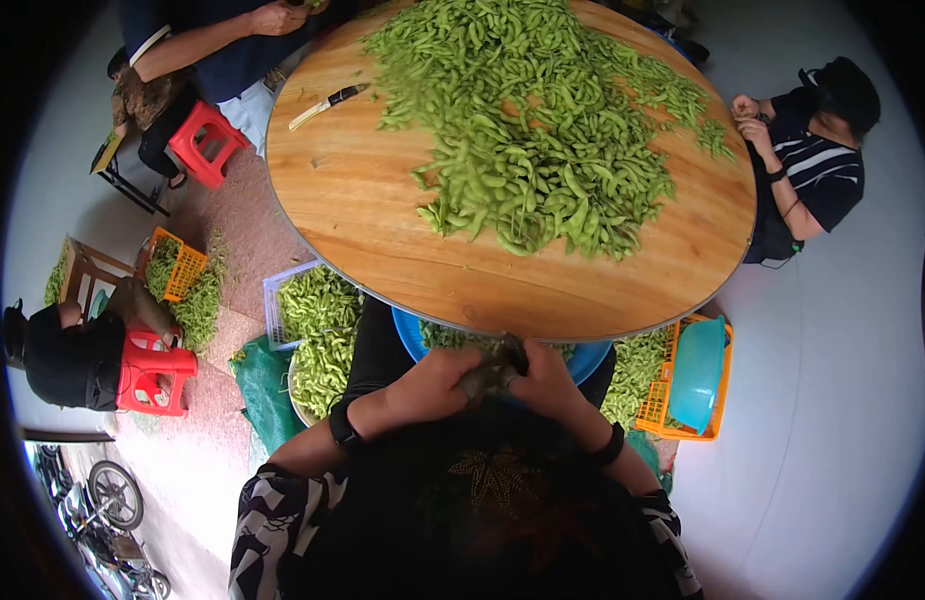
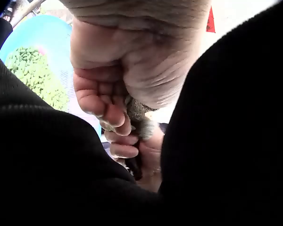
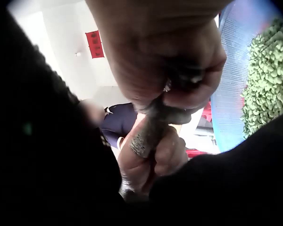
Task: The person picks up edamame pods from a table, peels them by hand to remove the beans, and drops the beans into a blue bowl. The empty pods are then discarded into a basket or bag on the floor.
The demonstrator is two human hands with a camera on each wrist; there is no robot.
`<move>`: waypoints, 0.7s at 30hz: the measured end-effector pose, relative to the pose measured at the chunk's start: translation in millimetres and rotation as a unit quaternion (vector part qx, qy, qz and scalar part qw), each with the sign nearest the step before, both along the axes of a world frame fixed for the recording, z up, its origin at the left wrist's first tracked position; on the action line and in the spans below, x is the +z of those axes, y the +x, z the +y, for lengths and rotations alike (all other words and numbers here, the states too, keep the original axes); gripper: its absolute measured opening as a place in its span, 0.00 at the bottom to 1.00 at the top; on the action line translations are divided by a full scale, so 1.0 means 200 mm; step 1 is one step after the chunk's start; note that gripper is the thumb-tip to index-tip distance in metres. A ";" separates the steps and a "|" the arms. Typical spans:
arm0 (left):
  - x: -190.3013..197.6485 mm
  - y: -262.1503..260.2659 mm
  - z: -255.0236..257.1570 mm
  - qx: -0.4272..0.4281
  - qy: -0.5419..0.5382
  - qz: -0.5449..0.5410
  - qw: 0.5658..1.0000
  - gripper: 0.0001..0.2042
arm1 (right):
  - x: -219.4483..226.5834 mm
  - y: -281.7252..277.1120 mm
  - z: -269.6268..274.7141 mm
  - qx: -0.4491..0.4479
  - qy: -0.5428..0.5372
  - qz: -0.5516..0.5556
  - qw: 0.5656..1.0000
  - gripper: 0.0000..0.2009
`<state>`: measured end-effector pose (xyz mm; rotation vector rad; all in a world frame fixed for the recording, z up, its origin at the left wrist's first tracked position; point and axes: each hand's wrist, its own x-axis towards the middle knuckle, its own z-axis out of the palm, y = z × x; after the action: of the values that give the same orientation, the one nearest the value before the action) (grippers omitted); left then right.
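Both hands meet above the blue basin [image 1: 407, 335], close to the front rim of the round wooden table [image 1: 363, 240]. The left hand [image 1: 438, 382] has curled fingers, and a speckled grey cover [image 3: 142, 143] sits on its thumb. My right hand [image 1: 551, 378] curls round a small dark-handled tool [image 3: 185, 74]; its working end is hidden. A dark grey cover [image 3: 166, 113] wraps the right thumb, close against the left hand. I cannot tell what the left fingers pinch. Shelled green beans [image 3: 271, 70] lie in the basin.
A heap of green bean pods [image 1: 543, 150] covers much of the table, with a knife [image 1: 328, 106] at its left. Pods also fill a white crate [image 1: 318, 300] and an orange crate [image 1: 658, 385] holding a teal basin [image 1: 699, 375]. Other people sit around, one at right [image 1: 823, 150].
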<state>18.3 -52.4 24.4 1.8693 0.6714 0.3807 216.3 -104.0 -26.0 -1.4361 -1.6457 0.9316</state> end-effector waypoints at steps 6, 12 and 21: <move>-0.09 -0.09 0.08 0.111 0.024 0.022 0.993 0.07 | 0.12 -0.05 -0.06 -0.075 -0.024 -0.077 0.994 0.18; -0.10 -0.04 0.07 0.085 0.037 -0.118 0.989 0.08 | 0.19 -0.07 -0.03 -0.089 -0.023 0.044 0.995 0.12; -0.07 -0.06 0.13 0.064 -0.508 -0.157 0.844 0.13 | 0.17 -0.07 -0.02 -0.012 -0.059 0.257 0.964 0.07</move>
<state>6.5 -27.0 11.3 0.7260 0.5957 0.3096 201.4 -108.7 8.4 -1.1551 -1.1995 1.2811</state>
